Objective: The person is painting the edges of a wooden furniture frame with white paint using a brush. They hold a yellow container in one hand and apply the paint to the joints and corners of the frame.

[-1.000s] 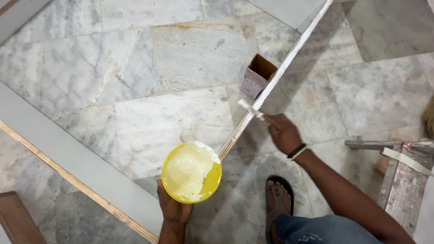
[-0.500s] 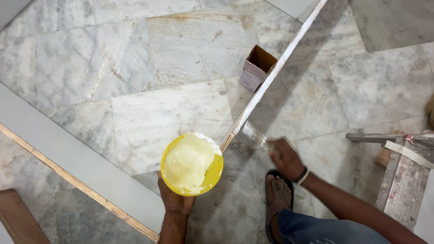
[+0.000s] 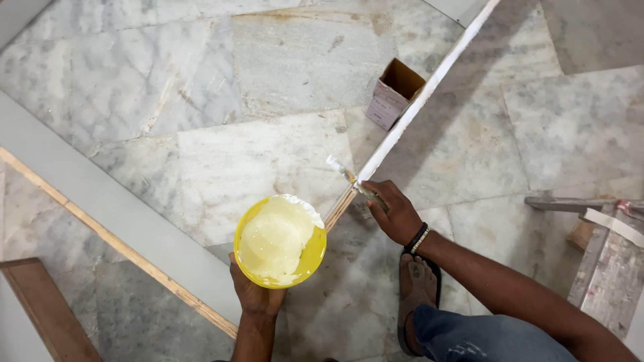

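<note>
A: Scanning left to right. Brown plank [image 3: 47, 312] at the bottom left corner, then a grey board [image 3: 100, 201] with a bare wood edge running diagonally across the marble floor [image 3: 268, 87].

B: Left hand?

A: Left hand [image 3: 255, 295] is cupped under a yellow bowl [image 3: 280, 241], fingers wrapped round its base from below. Bowl is held up off the floor, level, nearly full of pale cream paint [image 3: 272, 238]. White smear on its upper rim.

B: And the strip?

A: Long narrow strip [image 3: 429, 87] runs from just beside the bowl rim up to the top right. Upper stretch is white, the short bit nearest the bowl is bare wood.

B: Right hand?

A: Right hand [image 3: 396, 211] is closed round a brush [image 3: 349, 175], fingers curled on the handle. White bristle end sits on the strip right where white meets bare wood. Dark band with beads on that wrist.

B: Anything beside it?

A: Open cardboard box [image 3: 396, 94] on the floor, touching or just left of the strip, further up. Cannot tell if anything is inside. Below the right hand, a foot in a dark sandal [image 3: 417, 295] and a blue denim knee. Far right, a paint-stained metal frame [image 3: 604, 261] with a strip of pale tape on it.
</note>
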